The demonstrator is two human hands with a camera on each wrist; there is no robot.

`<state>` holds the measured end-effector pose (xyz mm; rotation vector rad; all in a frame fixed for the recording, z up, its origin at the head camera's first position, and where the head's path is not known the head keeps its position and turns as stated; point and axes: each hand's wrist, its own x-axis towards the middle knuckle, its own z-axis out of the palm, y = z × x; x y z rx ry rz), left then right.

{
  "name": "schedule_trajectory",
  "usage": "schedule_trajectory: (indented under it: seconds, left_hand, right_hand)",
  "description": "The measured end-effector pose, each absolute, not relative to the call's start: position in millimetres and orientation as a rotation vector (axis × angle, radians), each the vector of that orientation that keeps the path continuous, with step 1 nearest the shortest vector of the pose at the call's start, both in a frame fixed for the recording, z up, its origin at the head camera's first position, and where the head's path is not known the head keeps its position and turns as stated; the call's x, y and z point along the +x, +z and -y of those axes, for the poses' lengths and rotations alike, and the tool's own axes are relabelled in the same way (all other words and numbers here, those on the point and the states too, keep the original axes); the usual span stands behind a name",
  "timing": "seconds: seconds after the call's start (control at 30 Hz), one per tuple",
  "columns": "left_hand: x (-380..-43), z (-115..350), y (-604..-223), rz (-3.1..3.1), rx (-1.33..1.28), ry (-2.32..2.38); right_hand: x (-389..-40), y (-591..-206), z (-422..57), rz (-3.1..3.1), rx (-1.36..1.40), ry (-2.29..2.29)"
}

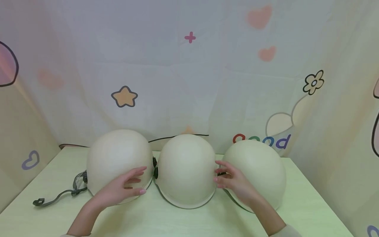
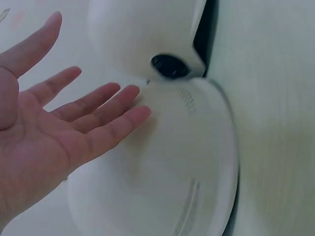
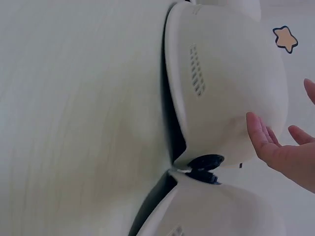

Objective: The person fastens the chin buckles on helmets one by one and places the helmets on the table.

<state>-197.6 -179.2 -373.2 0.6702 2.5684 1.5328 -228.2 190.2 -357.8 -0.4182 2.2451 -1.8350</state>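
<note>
Three cream-white helmets stand in a row on the table, domes up: the left helmet (image 1: 115, 151), the middle helmet (image 1: 186, 171) and the right helmet (image 1: 262, 174). In front of the left one hovers my left hand (image 1: 119, 189), fingers spread and loosely bent, holding nothing. My right hand (image 1: 235, 182) is by the gap between the middle and right helmets, its fingertips close to the middle dome; whether they touch it I cannot tell. Dark side fittings (image 1: 155, 169) sit between the left and middle helmets. Small vents (image 3: 197, 71) show on a shell in the right wrist view.
A black strap with a buckle (image 1: 56, 199) trails onto the table left of the left helmet. The pale green table (image 1: 165, 223) extends in front of the row. Behind it hangs a printed curtain (image 1: 177, 92), and a dark cord (image 1: 165, 138) runs along the back.
</note>
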Motion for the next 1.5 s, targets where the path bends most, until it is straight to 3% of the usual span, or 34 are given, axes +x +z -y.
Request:
schedule_trajectory:
  seconds: [0.4, 0.77, 1.5]
  left_hand:
    - [-178.7, 244.7, -367.7, -2.732, 0.556, 1.528]
    - [-173.6, 283.3, -388.9, -2.927, 0.393, 1.449]
    - [-180.2, 320.2, -435.7, -2.328, 0.145, 1.789]
  right_hand:
    - [-216.4, -349.9, -145.7, -2.137, -0.636, -1.761]
    - [-211.2, -379.3, -92.8, -1.964, -0.718, -1.766]
    - [-213.8, -402.7, -52.4, -1.973, -0.671, -1.718]
